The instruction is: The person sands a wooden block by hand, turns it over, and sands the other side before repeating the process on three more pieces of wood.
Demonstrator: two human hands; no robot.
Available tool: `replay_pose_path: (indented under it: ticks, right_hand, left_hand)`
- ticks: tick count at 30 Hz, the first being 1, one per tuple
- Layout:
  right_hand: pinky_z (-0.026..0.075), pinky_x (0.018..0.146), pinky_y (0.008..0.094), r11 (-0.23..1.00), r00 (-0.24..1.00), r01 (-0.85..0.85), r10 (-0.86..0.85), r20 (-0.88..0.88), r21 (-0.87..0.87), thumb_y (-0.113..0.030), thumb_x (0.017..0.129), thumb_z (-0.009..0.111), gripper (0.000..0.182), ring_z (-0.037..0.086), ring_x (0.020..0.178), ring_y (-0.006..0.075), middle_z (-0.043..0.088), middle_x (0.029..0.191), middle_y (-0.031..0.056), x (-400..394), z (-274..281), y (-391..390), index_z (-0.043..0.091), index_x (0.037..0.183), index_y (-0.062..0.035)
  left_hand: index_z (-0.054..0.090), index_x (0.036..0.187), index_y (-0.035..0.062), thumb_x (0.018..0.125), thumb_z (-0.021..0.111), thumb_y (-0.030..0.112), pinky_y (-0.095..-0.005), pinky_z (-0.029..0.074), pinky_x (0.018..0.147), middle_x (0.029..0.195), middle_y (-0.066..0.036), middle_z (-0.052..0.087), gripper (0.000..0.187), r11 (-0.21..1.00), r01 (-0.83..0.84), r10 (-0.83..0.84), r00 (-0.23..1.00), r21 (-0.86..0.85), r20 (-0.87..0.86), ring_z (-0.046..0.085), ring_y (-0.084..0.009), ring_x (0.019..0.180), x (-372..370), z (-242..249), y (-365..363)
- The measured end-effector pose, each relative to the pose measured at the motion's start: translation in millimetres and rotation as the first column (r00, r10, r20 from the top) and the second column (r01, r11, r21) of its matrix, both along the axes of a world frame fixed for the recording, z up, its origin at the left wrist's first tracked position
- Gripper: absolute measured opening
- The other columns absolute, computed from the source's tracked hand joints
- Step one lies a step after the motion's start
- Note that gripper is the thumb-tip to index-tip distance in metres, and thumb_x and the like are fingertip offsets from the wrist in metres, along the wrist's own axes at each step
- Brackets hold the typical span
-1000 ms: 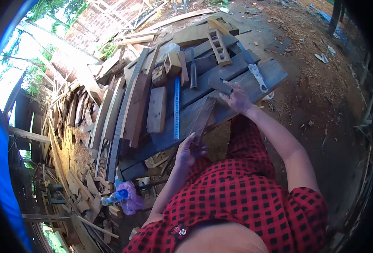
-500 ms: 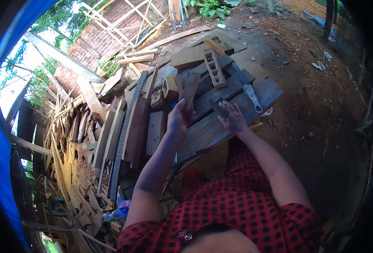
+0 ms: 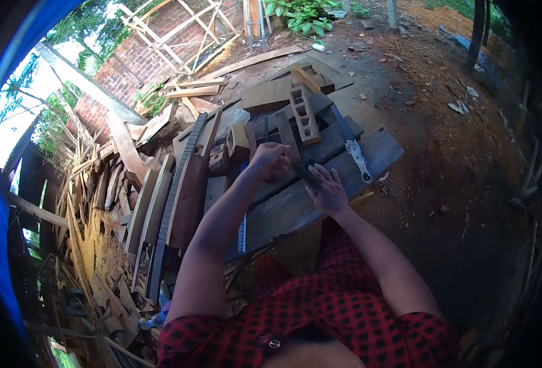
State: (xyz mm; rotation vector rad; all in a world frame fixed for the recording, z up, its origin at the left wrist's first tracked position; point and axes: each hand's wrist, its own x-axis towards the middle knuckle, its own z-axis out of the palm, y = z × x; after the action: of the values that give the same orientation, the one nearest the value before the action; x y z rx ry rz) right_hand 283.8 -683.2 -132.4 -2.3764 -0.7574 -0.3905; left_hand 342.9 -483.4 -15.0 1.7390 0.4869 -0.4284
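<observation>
Wood strip (image 3: 287,136): long axis near–far, extending beyond your curled left hand (image 3: 271,161), the nearer; your right hand (image 3: 328,191), fingers spread, touches dark block (image 3: 306,176); firmness of either grip, cannot tell.

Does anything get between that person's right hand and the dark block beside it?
Nothing visible does: the right hand is already at the dark block, its fingers overlapping one end.

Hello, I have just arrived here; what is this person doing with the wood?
A person in a checked shirt works at a plank bench. The left hand is at the near end of a wooden piece; its grip is unclear. The right hand is on a dark block. A slotted wooden piece lies beyond them.
</observation>
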Motion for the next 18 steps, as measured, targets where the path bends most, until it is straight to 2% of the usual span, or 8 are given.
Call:
replay_pose_path:
  ticks: [1, 5, 8, 12, 14, 18]
  right_hand:
    - [0.027, 0.106, 0.0527, 1.000, 1.000, 0.011, -0.011, -0.003, -0.007, -0.028, 0.088, 0.054, 0.042, 0.036, 0.131, 0.0244, 0.046, 0.135, 0.0073, -0.2, 2.2, 0.2, 0.050, 0.127, -0.0147]
    - [0.027, 0.105, 0.0537, 1.000, 1.000, 0.005, -0.005, 0.007, -0.005, -0.027, 0.088, 0.053, 0.041, 0.036, 0.131, 0.0241, 0.045, 0.135, 0.0070, -1.0, 5.4, 0.7, 0.050, 0.127, -0.0144]
    - [0.028, 0.104, 0.0551, 1.000, 1.000, 0.010, -0.010, 0.007, 0.003, -0.027, 0.088, 0.053, 0.041, 0.036, 0.131, 0.0238, 0.045, 0.135, 0.0068, -0.8, 10.2, 0.9, 0.050, 0.127, -0.0141]
    - [0.029, 0.103, 0.0572, 1.000, 1.000, -0.003, 0.003, 0.012, -0.013, -0.027, 0.087, 0.053, 0.042, 0.037, 0.130, 0.0242, 0.046, 0.135, 0.0074, 2.5, 13.6, 1.2, 0.050, 0.127, -0.0136]
    - [0.029, 0.102, 0.0578, 1.000, 1.000, 0.003, -0.003, 0.002, -0.011, -0.027, 0.087, 0.054, 0.042, 0.037, 0.130, 0.0243, 0.045, 0.135, 0.0076, 3.3, 14.8, 1.4, 0.050, 0.127, -0.0135]
    - [0.030, 0.101, 0.0579, 0.999, 1.000, -0.009, 0.008, -0.023, -0.032, -0.026, 0.088, 0.053, 0.041, 0.038, 0.129, 0.0245, 0.045, 0.136, 0.0077, 8.6, 20.8, 1.7, 0.050, 0.127, -0.0124]
  left_hand:
    - [0.057, 0.108, 0.0027, 0.084, 0.064, 0.029, -0.0345, 0.053, 0.052, 0.091, -0.012, 0.060, 0.036, 0.991, 0.066, -0.065, 0.998, 0.113, -0.004, 0.063, -0.0215, 0.069, 6.3, 2.1, 4.7]
    - [0.059, 0.102, 0.0023, 0.084, 0.063, 0.027, -0.0333, 0.052, 0.051, 0.084, -0.010, 0.059, 0.031, 0.990, 0.003, -0.018, 0.995, 0.142, 0.098, 0.061, -0.0197, 0.064, 36.1, 11.8, 17.6]
    - [0.058, 0.103, 0.0026, 0.083, 0.061, 0.020, -0.0324, 0.051, 0.050, 0.085, -0.010, 0.057, 0.027, 0.982, -0.188, 0.186, 0.951, -0.015, 0.246, 0.059, -0.0190, 0.062, 75.6, 6.4, 35.5]
    - [0.058, 0.103, 0.0010, 0.082, 0.061, 0.020, -0.0323, 0.051, 0.051, 0.090, -0.011, 0.055, 0.028, 0.950, -0.311, 0.295, 0.917, 0.018, 0.270, 0.056, -0.0185, 0.060, 138.0, 7.7, 60.8]
    - [0.047, 0.118, 0.0006, 0.084, 0.060, 0.021, -0.0419, 0.051, 0.076, 0.111, -0.017, 0.049, 0.042, 0.927, -0.375, 0.364, 0.891, -0.014, 0.273, 0.054, -0.0283, 0.097, 173.6, -5.5, 84.2]
    - [0.042, 0.127, 0.0011, 0.083, 0.061, 0.021, -0.0458, 0.046, 0.084, 0.121, -0.019, 0.046, 0.052, 0.894, -0.437, 0.447, 0.844, -0.103, 0.298, 0.049, -0.0302, 0.107, 226.4, -21.5, 112.4]
